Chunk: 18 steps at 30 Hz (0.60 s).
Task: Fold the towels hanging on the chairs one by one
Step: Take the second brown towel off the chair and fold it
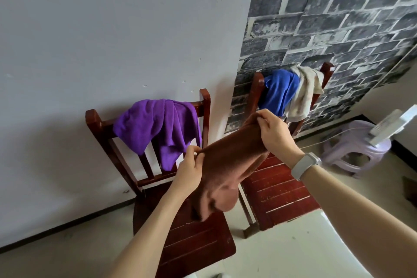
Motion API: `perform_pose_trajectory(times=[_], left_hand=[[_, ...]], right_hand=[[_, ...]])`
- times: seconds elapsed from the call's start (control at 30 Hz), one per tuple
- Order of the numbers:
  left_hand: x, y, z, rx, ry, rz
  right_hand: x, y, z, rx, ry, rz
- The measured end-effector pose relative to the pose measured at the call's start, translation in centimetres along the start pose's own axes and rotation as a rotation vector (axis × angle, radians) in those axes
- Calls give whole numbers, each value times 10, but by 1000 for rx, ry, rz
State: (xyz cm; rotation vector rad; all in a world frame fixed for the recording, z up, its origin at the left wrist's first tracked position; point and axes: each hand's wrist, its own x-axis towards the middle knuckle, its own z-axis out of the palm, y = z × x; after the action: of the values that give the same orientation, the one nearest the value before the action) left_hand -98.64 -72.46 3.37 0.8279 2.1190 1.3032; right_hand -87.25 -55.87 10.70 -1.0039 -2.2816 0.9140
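Both hands, left (190, 168) and right (274, 132), pinch the brown towel (228, 169); best keep its top edge taut, corners matched.

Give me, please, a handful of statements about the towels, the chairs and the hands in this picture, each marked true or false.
1. Both hands hold the brown towel in the air. True: the left hand pinches its lower end, and the right hand grips its upper end.
2. The purple towel lies folded on a chair seat. False: it hangs over the backrest of the left chair.
3. Two towels hang on the right chair. True: a blue towel and a white towel, side by side.
4. The watch is on the left wrist. False: it is on the right wrist.
5. A lilac plastic stool stands right of the chairs. True.
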Motion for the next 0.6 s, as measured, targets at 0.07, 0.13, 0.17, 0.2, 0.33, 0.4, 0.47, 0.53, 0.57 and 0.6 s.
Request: perform_pose_trajectory(times=[0.07, 0.13, 0.17, 0.2, 0.33, 0.4, 0.47, 0.53, 0.57, 0.6], left_hand=[[-3, -1, -6, -43, -113, -15], [-6, -7, -15, -19, -227, -36], [-8, -11, -19, 28, -269, -38], [-10, -14, -22, 69, -296, -38], [-14, -27, -15, 122, -231, -31], [-14, -29, -9, 154, -172, -32], [-12, -33, -5, 154, -114, -22], [-10, -35, -6, 115, -84, -3], [-8, -35, -8, 103, -100, -11], [-7, -36, -10, 96, -140, -32]], right_hand=[[0, -1, -4, -21, 67, -28], [3, 1, -10, -7, 136, -37], [6, 1, -13, 22, 163, -31], [8, 2, -14, 49, 177, -15], [9, 1, -4, 78, 134, 37], [7, 3, 0, 84, 127, 54], [6, 9, -1, 77, 133, 87], [6, 17, -6, 81, 152, 131], [6, 21, -8, 96, 164, 164], [6, 25, -9, 125, 171, 207]])
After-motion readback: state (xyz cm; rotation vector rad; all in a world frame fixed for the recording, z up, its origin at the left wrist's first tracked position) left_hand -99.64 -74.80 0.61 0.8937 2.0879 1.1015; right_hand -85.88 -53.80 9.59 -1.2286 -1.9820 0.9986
